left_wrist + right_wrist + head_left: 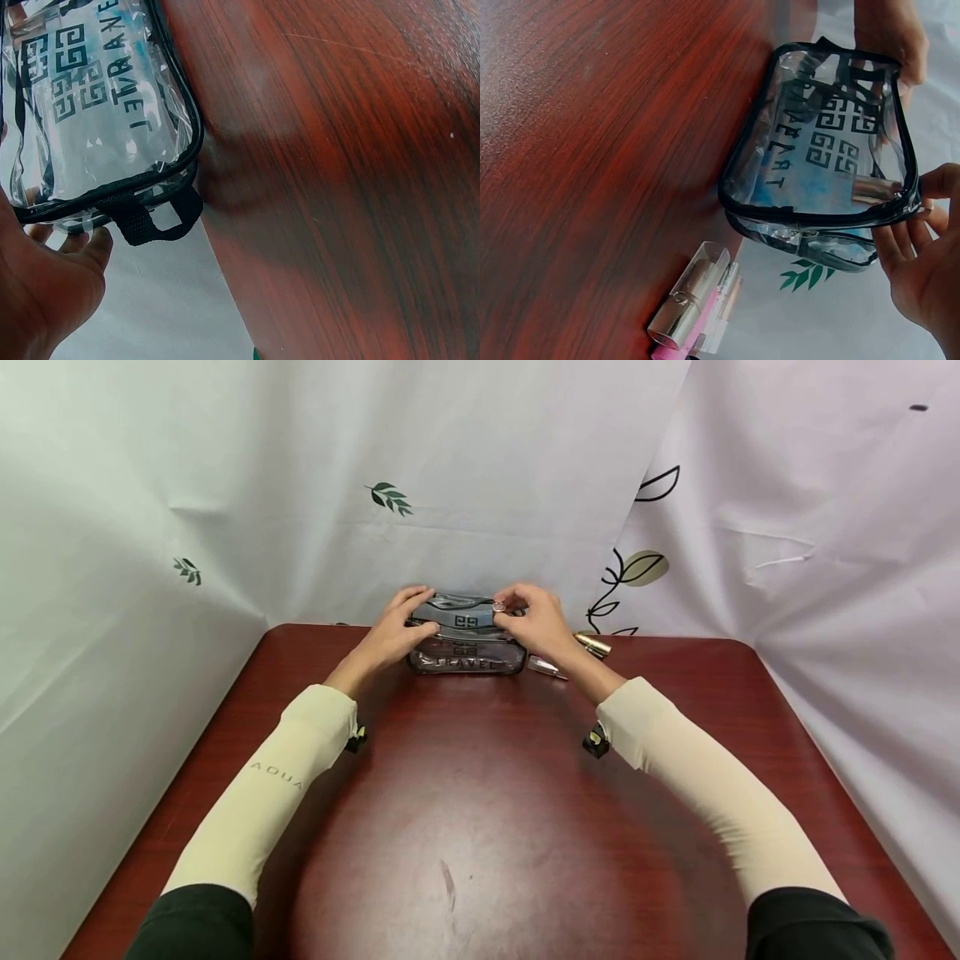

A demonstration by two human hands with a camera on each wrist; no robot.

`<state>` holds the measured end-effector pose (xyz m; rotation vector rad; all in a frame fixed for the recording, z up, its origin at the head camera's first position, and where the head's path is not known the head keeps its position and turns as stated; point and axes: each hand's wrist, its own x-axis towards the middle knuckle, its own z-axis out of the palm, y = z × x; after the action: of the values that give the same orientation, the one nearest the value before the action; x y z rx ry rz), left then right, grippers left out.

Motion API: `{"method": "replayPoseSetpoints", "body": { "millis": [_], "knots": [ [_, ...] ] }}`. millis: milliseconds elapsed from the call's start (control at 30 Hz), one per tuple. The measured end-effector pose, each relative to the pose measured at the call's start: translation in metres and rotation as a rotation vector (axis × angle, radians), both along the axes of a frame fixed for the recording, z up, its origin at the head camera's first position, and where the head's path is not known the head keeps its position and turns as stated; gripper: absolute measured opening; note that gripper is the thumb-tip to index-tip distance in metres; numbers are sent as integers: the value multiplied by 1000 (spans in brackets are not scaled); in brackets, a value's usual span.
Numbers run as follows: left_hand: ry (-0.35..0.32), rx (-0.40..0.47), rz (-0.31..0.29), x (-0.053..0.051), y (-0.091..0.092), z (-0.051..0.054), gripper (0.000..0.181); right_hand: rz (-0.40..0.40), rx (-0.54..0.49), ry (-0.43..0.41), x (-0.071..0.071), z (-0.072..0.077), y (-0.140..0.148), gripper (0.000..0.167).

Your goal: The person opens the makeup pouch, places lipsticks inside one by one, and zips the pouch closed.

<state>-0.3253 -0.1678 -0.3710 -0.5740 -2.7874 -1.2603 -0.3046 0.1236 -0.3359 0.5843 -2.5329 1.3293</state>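
A clear plastic travel pouch [467, 653] with black trim and "TRAVEL" lettering stands at the table's far edge. My left hand [392, 631] grips its left end, thumb in front and fingers behind; a black side strap [146, 221] hangs close by. At the upper right corner my right hand [534, 620] pinches the rim, where a small shiny piece shows, too small to identify. Through the clear wall I see a metallic tube [874, 190] beside the right fingers, and something bluish within the pouch.
Right of the pouch lie a gold lipstick tube with a clear cap [692, 292] and a pink slim tube [694, 330]. A silvery tube [546, 667] lies nearer the pouch. White patterned cloth [480, 468] hangs behind the dark red table [480, 827].
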Motion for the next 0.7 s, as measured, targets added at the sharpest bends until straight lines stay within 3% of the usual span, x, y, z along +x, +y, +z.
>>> {"method": "replayPoseSetpoints", "body": {
  "millis": [367, 700],
  "knots": [
    [-4, -6, 5, -1, -1, 0, 81, 18, 35, -10, 1, 0, -1, 33],
    [11, -6, 2, -2, 1, -1, 81, 27, 151, 14, 0, 4, -4, 33]
  ]
}}
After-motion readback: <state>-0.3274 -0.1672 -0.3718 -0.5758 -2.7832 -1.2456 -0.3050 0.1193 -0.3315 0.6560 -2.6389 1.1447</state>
